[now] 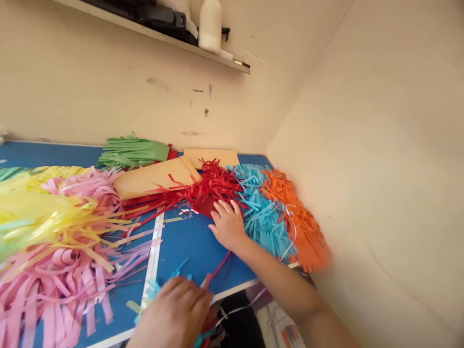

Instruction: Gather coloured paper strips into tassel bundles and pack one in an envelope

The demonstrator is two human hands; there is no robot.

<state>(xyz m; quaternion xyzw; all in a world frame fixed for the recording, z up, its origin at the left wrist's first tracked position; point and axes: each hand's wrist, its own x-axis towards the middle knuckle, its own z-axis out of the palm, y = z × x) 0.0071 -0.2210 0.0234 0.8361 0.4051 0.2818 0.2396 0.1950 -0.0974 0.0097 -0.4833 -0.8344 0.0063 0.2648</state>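
Note:
My right hand (229,226) reaches over the table with its fingers apart, the fingertips at a red piece of fringed paper (205,205). Thin red strips spread leftward from that piece. Low in the view is my left hand (177,307), blurred, back upward and fingers bent down; whether they grip anything is hidden. A red strip (219,265) runs up from beside its fingers, and bits of light blue paper (152,291) show around it. Light blue fringe (266,217) lies right of my right hand, with orange fringe (304,227) beyond it.
Pink fringe (61,285) and yellow fringe (47,208) cover the left of the blue table (192,241). Green fringe (136,151) and a folded tan sheet (155,179) lie toward the wall. A white cord (294,229) crosses the orange fringe. Above hangs a shelf (163,41) with a white bottle (210,26).

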